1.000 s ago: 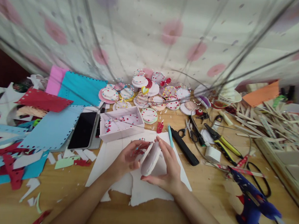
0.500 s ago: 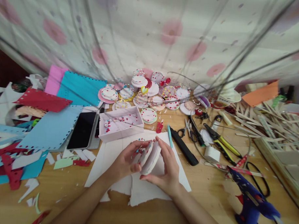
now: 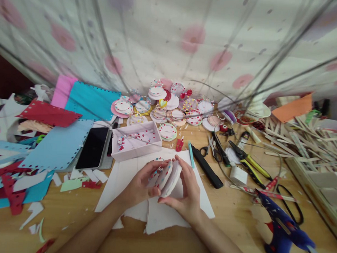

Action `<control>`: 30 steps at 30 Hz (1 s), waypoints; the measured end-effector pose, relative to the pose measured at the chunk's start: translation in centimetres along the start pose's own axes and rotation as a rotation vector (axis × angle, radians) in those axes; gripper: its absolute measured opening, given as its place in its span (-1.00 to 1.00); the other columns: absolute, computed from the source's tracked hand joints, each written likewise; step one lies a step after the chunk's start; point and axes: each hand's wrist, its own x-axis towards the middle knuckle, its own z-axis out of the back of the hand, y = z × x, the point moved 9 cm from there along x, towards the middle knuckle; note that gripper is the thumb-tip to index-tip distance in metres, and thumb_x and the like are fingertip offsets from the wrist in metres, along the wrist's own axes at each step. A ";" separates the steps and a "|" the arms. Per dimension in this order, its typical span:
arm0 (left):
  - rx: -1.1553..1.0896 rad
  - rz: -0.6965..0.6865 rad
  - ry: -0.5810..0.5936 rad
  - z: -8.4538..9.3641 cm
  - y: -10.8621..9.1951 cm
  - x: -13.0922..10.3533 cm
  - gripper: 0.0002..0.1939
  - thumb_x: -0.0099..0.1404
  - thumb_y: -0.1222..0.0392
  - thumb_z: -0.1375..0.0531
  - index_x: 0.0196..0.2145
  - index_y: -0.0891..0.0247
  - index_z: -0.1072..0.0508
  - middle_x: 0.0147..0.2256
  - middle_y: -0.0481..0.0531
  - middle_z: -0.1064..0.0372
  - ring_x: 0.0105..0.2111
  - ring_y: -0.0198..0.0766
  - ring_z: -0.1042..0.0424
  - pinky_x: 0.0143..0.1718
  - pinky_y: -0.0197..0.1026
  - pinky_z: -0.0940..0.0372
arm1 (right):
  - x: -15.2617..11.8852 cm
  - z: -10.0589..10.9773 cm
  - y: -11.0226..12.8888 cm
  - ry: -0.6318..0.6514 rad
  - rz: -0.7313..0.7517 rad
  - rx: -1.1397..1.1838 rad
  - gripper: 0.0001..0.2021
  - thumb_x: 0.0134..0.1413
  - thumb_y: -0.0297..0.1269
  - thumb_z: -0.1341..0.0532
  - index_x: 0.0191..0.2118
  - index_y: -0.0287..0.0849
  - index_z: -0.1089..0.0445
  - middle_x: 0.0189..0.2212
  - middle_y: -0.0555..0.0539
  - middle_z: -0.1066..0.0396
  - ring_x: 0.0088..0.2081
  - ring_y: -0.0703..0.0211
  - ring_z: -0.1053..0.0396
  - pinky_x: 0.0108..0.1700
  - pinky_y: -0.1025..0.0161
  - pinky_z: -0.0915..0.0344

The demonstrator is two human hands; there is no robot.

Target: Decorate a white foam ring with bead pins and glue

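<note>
Over the white paper [image 3: 125, 173], both hands are raised with a layered round paper piece between them. My left hand [image 3: 143, 182] grips the smaller disc [image 3: 164, 175], which is edged with red and blue dots and has a strand of small coloured beads beside it. My right hand [image 3: 190, 190] has its thumb and fingers around the rim of a larger white disc [image 3: 173, 181]. The two discs stand tilted on edge, face to face; whether they touch all along cannot be seen. Just behind is a pale open box [image 3: 137, 149] with red and blue beads inside.
Several decorated round paper pieces [image 3: 168, 131] cluster at the back. Phone [image 3: 93, 148], coloured sheets [image 3: 59, 143] and scraps lie left. At right are a black cutter [image 3: 207, 168], scissors [image 3: 212, 148], yellow-black pliers [image 3: 248, 162], a white adapter [image 3: 238, 176] and a blue glue gun [image 3: 285, 226].
The two discs appear slightly closer together, and my right hand has shifted a little to the left. The rest stays in place apart from a slight camera shift.
</note>
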 end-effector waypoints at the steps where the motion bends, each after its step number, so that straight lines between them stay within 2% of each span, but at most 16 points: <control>1: 0.000 0.003 0.003 0.0 0.0 0.0 -0.35 0.09 -0.11 -0.33 0.09 0.13 -0.34 0.20 0.18 -0.15 0.24 0.10 -0.06 0.21 0.01 0.00 | 0.0 0.0 -0.1 0.001 -0.008 0.004 -0.04 -0.17 0.09 -0.35 0.32 -0.06 0.06 0.21 -0.29 -0.10 0.20 -0.21 -0.14 0.14 -0.17 -0.25; 15: -0.014 0.006 0.015 -0.4 -0.5 0.1 -0.37 0.10 -0.12 -0.32 0.08 0.14 -0.35 0.20 0.19 -0.16 0.24 0.09 -0.05 0.22 0.00 0.00 | -0.1 -0.2 -0.3 0.022 -0.012 0.018 -0.05 -0.15 0.12 -0.33 0.32 -0.05 0.08 0.22 -0.29 -0.09 0.21 -0.21 -0.13 0.11 -0.15 -0.27; 20: 0.042 -0.029 -0.010 -0.2 -0.7 -0.1 -0.30 0.06 -0.22 -0.29 0.09 0.12 -0.33 0.20 0.18 -0.15 0.23 0.13 -0.07 0.19 0.02 -0.05 | -0.1 -0.5 -0.2 0.030 -0.065 0.156 -0.10 -0.10 0.14 -0.30 0.31 -0.07 0.06 0.24 -0.29 -0.07 0.21 -0.19 -0.14 0.12 -0.10 -0.28; 22: 0.155 -0.067 -0.039 0.1 -1.2 -0.3 -0.21 0.04 -0.33 -0.23 0.14 0.11 -0.29 0.21 0.19 -0.13 0.22 0.16 -0.06 0.19 0.04 -0.03 | 0.0 -0.5 -0.2 0.009 -0.106 0.264 -0.13 -0.06 0.15 -0.26 0.30 -0.08 0.06 0.26 -0.29 -0.05 0.23 -0.18 -0.13 0.14 -0.09 -0.25; 25: 0.489 -0.167 -0.061 0.3 -2.7 -0.7 -0.12 0.10 -0.40 -0.10 0.25 0.13 -0.15 0.27 0.21 -0.01 0.25 0.20 0.03 0.25 0.10 0.14 | 0.1 -0.5 -0.9 -0.019 -0.186 0.403 -0.16 0.00 0.20 -0.18 0.31 -0.10 0.07 0.25 -0.29 -0.08 0.23 -0.17 -0.14 0.16 -0.12 -0.21; 28: 0.753 -0.310 -0.051 -0.2 -4.1 -1.2 -0.20 0.18 -0.28 -0.15 0.27 0.12 -0.12 0.31 0.18 0.08 0.26 0.22 0.08 0.25 0.14 0.22 | 0.4 -0.6 -2.2 -0.024 -0.279 0.500 -0.27 0.11 0.24 0.03 0.27 -0.14 -0.07 0.07 -0.27 -0.36 0.07 -0.17 -0.35 0.07 -0.14 -0.28; 30: 0.780 -0.397 -0.069 -0.3 -4.8 -1.7 -0.30 0.21 -0.14 -0.19 0.24 0.10 -0.18 0.29 0.17 0.03 0.24 0.20 0.01 0.23 0.15 0.15 | 0.7 -0.9 -2.8 0.016 -0.340 0.569 -0.34 0.21 0.14 0.21 0.18 -0.18 -0.24 -0.12 -0.22 -0.51 -0.03 -0.15 -0.44 0.03 -0.16 -0.29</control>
